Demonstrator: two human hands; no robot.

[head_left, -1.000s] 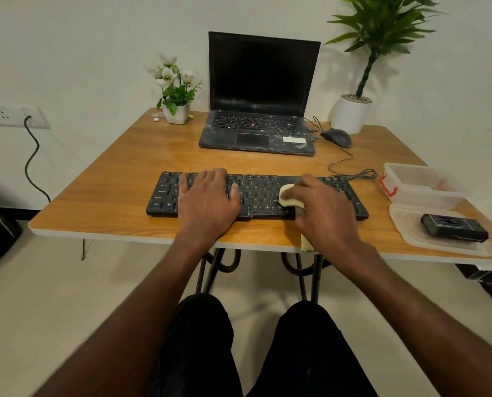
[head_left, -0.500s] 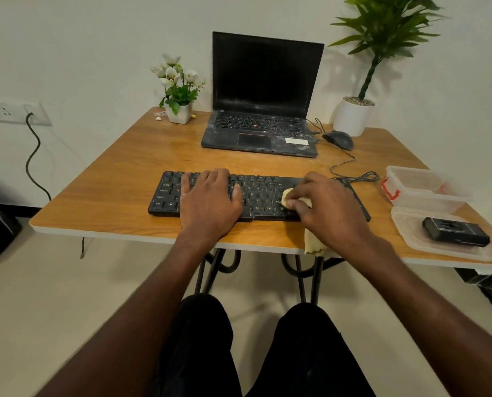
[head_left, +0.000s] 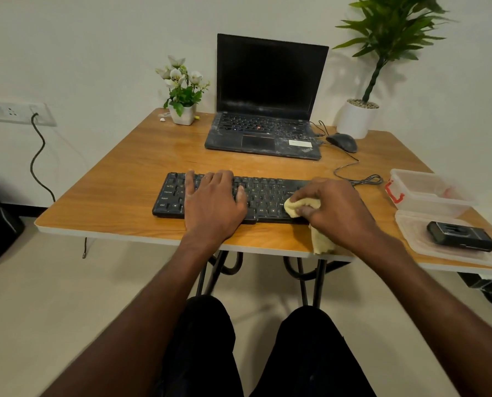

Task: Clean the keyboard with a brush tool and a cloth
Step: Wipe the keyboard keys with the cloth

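A black keyboard lies across the near part of the wooden table. My left hand rests flat on its left half, fingers straight. My right hand grips a bunched yellow cloth and presses it on the keyboard's right part, near the front row. A tail of the cloth hangs out under my wrist to the table's front edge. A black boxy tool lies on a clear plastic lid at the right; I cannot tell whether it is the brush.
Behind the keyboard stands an open black laptop, with a wired mouse and its coiled cable to the right. A clear plastic box sits at the right edge. A flower pot and a potted plant stand at the back.
My right hand has slid the cloth rightward and toward the front row of the keyboard. The left hand stays flat on the left half.
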